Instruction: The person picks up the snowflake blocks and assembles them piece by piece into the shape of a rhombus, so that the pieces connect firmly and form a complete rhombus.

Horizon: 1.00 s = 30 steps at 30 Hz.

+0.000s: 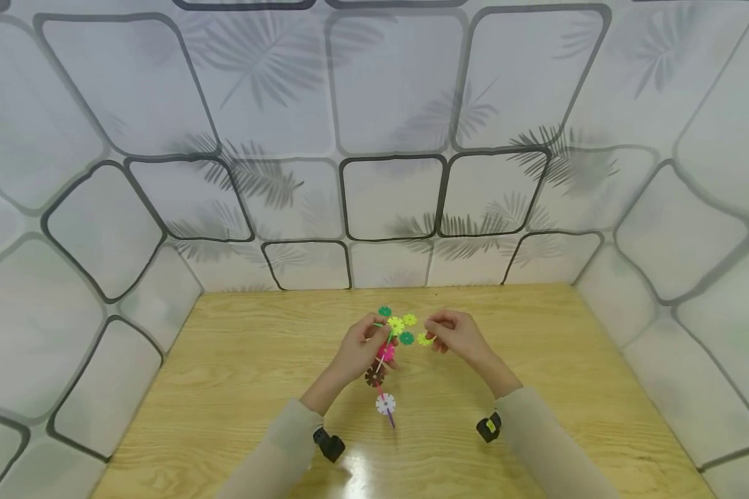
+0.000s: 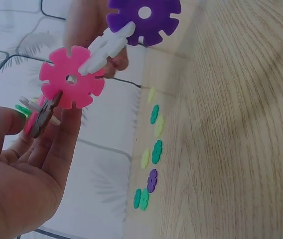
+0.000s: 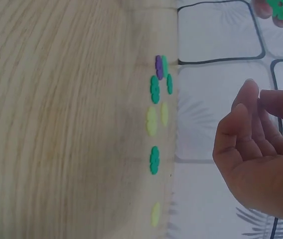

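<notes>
Head view, table: the wood-grain table [image 1: 256, 346] runs back to a pale wall [image 1: 392, 197] printed with stone outlines and grey fronds; similar panels stand at both sides.
Loose discs: flat notched pieces lie on the table beyond the chain, among them a green disc [image 1: 407, 338] and a yellow disc [image 1: 410, 319]; the left wrist view also shows a loose purple disc [image 2: 152, 180] just beside a light green disc [image 2: 144, 199].
In the way: seen from the head, the left hand [image 1: 365, 345] covers part of the chain of discs [image 1: 375, 376], and the fingertips of the right hand [image 1: 454, 334] overlap another yellow disc [image 1: 423, 339].
Chain: held above the table, slanting toward the person; the end disc [image 2: 165, 21] is purple, then come a white disc [image 2: 104, 51], a pink disc [image 2: 57, 74] and a brown disc [image 2: 47, 117], with more pieces among the fingers.
Left hand pose: thumb and fingers pinch the far part of the chain, palm partly turned up in its wrist view.
Right hand pose: raised near the loose discs, fingers loosely bent, thumb tip close to the fingertips, with no piece visible between them.
Wrists: pale sleeves [image 1: 552, 433], a small black camera [image 1: 329, 444] at each cuff.
</notes>
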Available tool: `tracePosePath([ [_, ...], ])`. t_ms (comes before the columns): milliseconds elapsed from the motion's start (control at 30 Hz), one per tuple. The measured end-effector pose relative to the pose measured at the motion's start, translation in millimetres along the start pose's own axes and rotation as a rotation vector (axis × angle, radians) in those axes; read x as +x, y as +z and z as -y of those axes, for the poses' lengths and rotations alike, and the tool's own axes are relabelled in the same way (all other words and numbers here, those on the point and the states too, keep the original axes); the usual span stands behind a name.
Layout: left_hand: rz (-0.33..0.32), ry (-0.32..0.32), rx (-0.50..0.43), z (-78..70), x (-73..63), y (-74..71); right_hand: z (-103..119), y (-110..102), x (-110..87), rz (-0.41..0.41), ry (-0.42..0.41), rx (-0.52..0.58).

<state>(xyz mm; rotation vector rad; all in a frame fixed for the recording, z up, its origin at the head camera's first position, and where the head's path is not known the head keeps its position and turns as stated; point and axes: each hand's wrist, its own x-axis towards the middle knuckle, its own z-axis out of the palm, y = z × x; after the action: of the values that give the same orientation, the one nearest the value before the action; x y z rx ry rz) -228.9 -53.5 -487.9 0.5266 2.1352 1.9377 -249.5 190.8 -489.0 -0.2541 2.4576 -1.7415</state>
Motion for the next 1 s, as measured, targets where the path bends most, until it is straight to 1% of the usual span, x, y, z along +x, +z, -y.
tracePosePath([
  [167,-0.029,0.008,-0.008,-0.5,-0.1,-0.8,-18.7,-1.4,4.4,-0.023,0.049,-0.074],
  [233,-0.048,0.007,-0.014,-1.2,0.4,-0.9,-33.1,-1.4,8.9,-0.035,0.063,-0.085],
  [433,-0.111,0.003,-0.033,-1.5,1.7,-1.2,-50.7,-0.4,14.3,-0.042,0.117,-0.099],
  [567,-0.129,0.015,-0.018,0.7,2.8,-2.4,-58.7,2.8,18.7,-0.052,0.135,-0.122],
  [733,-0.136,0.028,-0.005,1.4,2.1,-3.8,-67.8,5.8,22.8,-0.048,0.132,-0.178],
  [833,-0.147,0.029,-0.002,2.1,1.6,-4.4,-72.0,6.5,23.6,-0.029,0.105,-0.218],
  [1000,-0.161,0.020,-0.013,3.9,1.2,-6.1,-75.5,7.9,25.1,-0.013,0.083,-0.235],
])
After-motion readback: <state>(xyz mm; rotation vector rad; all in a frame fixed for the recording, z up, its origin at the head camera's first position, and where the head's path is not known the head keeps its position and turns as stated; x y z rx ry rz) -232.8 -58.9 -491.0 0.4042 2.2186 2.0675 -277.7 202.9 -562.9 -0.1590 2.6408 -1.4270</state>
